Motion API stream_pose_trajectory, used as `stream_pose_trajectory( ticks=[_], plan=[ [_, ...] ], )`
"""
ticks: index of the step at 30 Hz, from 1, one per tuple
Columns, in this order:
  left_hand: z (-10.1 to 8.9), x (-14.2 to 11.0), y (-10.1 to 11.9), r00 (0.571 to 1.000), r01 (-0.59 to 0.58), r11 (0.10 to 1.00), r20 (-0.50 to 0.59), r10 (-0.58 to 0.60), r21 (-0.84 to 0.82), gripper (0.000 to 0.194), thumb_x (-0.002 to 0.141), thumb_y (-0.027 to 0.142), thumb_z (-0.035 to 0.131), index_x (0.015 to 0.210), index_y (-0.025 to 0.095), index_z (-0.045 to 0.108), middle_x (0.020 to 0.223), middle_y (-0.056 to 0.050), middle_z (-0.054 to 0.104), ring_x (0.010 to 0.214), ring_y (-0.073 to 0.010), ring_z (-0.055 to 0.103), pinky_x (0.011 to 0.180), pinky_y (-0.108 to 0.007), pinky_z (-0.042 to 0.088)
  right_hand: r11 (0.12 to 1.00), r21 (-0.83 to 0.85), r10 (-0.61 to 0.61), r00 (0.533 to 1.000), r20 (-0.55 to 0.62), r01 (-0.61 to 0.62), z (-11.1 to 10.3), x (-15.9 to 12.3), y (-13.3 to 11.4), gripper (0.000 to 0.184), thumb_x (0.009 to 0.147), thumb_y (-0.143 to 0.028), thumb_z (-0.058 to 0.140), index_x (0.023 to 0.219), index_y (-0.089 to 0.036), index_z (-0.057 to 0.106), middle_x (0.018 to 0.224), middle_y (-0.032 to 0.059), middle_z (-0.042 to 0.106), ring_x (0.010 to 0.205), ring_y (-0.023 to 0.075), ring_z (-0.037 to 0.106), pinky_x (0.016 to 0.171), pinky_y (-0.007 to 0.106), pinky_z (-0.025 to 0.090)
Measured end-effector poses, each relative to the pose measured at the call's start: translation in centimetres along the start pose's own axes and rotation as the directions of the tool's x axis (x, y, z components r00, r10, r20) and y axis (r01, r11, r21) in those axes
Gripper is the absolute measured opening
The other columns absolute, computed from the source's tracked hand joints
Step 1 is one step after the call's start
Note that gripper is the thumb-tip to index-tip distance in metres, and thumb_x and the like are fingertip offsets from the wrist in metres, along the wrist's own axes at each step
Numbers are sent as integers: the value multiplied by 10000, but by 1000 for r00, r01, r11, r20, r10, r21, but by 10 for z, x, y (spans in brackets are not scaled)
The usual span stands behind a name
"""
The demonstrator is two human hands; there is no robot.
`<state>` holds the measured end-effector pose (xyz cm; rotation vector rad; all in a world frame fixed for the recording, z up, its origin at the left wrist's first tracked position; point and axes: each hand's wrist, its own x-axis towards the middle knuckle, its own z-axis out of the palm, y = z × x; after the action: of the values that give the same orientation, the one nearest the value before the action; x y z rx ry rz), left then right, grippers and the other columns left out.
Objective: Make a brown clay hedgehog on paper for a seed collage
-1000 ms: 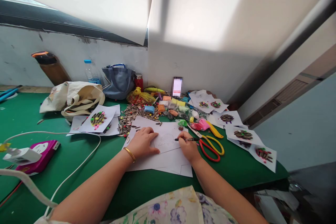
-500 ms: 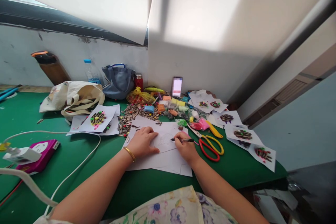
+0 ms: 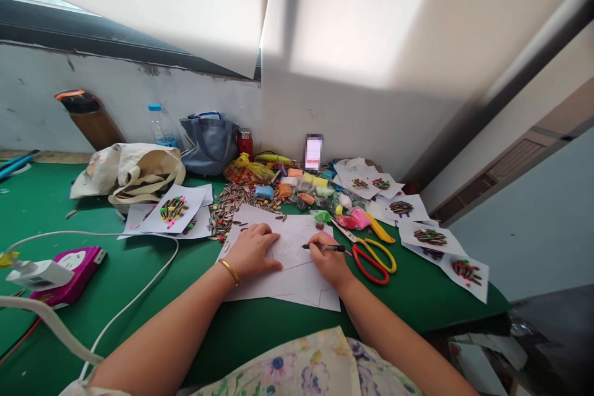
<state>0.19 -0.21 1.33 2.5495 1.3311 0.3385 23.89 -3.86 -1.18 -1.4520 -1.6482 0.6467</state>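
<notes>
My left hand (image 3: 254,250) lies flat with spread fingers on a white sheet of paper (image 3: 297,223), a gold bangle (image 3: 229,272) round its wrist. Pinched in my right hand (image 3: 328,260) is a black pen (image 3: 330,248), its tip at the paper. A faint outline drawing (image 3: 292,245) shows between the hands. More white sheets (image 3: 297,288) lie under this one. Just right of my right hand rest scissors (image 3: 371,253) with one red and one yellow handle, blades slightly apart.
Sunflower seeds (image 3: 232,204) are heaped behind the paper, beside bagged coloured clay (image 3: 320,182). Seed-decorated pictures (image 3: 424,235) lie at right and left (image 3: 174,211). A phone (image 3: 314,153) stands at the wall near a blue bag (image 3: 211,147). A white cable (image 3: 139,291) crosses the left side.
My right hand has moved slightly left and down with the pen over the drawing. The left hand stays in place on the paper.
</notes>
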Motion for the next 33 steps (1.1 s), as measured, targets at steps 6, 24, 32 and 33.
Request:
stream_pose_trajectory(
  ticks=[6, 24, 32, 33],
  plan=[
    [1, 0, -1, 1000, -15, 1000, -15, 15, 7, 699, 620, 608, 767, 1229, 299, 619, 1148, -72, 568, 1090, -299, 503, 965, -407, 389, 1000, 7, -26, 999, 47, 26, 1, -1, 0, 126, 813, -230, 487, 787, -212, 609, 710, -6, 616, 693, 171, 568, 644, 273, 421],
    [0, 0, 0, 1000, -3, 1000, -3, 3, -2, 701, 625, 611, 764, 1236, 300, 617, 1164, -73, 563, 1102, -299, 498, 974, -406, 382, 1000, 1, 15, 1000, 10, -15, 1, -2, -1, 122, 784, -221, 483, 741, -218, 598, 697, -6, 614, 675, 172, 567, 631, 278, 425],
    [0, 0, 0, 1000, -2, 1000, 3, 2, -3, 696, 619, 604, 771, 1227, 301, 622, 1155, -76, 565, 1093, -301, 500, 977, -410, 380, 1000, 2, 24, 1000, 17, -24, 3, -1, 2, 119, 768, -215, 480, 731, -222, 593, 679, -10, 605, 659, 172, 558, 615, 274, 414],
    [0, 0, 0, 1000, -8, 1000, -3, 8, -1, 697, 620, 605, 769, 1228, 297, 622, 1152, -76, 565, 1091, -299, 501, 974, -408, 382, 1000, 4, 23, 1000, 17, -23, 2, -2, 1, 119, 769, -215, 478, 731, -221, 590, 686, -8, 605, 667, 173, 559, 620, 274, 413]
  ],
)
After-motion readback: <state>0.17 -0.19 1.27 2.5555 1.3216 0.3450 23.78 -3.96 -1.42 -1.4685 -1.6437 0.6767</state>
